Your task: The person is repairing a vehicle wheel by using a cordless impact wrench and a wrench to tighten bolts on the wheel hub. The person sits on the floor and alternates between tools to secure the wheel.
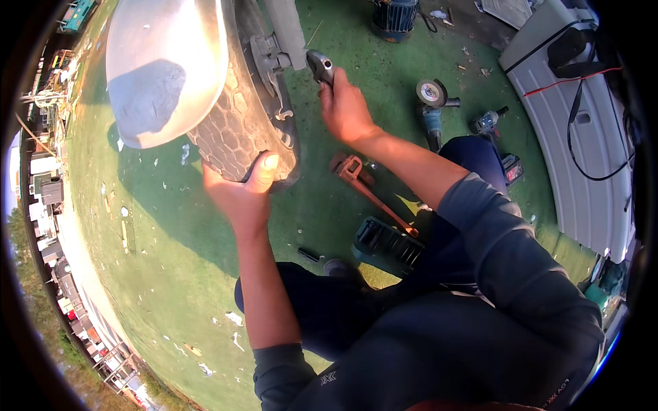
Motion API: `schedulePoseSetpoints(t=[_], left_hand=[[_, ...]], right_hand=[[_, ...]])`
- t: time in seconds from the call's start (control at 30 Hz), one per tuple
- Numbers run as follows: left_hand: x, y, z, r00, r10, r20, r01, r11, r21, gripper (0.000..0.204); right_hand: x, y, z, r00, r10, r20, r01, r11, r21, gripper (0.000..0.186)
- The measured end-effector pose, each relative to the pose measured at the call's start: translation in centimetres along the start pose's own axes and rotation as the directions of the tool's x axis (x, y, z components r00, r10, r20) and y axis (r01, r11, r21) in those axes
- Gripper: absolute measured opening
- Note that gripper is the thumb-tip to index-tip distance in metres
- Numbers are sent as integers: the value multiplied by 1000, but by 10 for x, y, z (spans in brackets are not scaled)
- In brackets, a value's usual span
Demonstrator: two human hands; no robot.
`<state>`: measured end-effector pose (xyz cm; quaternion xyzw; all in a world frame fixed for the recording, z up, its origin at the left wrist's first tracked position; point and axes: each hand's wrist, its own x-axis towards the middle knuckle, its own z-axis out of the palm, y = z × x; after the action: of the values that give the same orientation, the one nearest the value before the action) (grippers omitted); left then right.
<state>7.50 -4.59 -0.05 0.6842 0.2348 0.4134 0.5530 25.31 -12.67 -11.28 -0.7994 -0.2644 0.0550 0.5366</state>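
Observation:
My left hand grips the underside of a dusty tyre under a silver mudguard, thumb pressed on the tread. Beside the tyre is a grey metal bracket with fittings. My right hand is closed around a short dark metal tool, held up just right of the bracket; whether they touch I cannot tell. Below my right hand lies an orange pipe wrench on the green floor.
An angle grinder, cordless power tool and battery lie to the right, near my knee. A green tool case sits between my legs. A blue motor stands behind; a large grey panel with cables lines the right side.

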Motion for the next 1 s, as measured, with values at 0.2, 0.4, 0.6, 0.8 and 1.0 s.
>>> schedulePoseSetpoints(t=[0.2, 0.4, 0.6, 0.8, 1.0], left_hand=[[5, 6, 5, 999, 22, 43, -19, 998, -52, 76], [0, 6, 11, 999, 25, 29, -24, 999, -45, 66], [-1, 5, 11, 1000, -17, 6, 18, 997, -69, 78], [1, 5, 6, 1000, -25, 9, 25, 997, -67, 78], [1, 2, 3, 1000, -2, 31, 3, 999, -41, 77]], right_hand=[[15, -4, 12, 999, 21, -39, -24, 997, -71, 19], [16, 0, 22, 990, 21, -137, -28, 999, -44, 26], [17, 7, 28, 977, 3, -212, 6, 999, 43, 28], [15, 13, 34, 976, -36, -214, 33, 999, -17, 29], [21, 14, 39, 954, -65, -292, 72, 997, 15, 31]])
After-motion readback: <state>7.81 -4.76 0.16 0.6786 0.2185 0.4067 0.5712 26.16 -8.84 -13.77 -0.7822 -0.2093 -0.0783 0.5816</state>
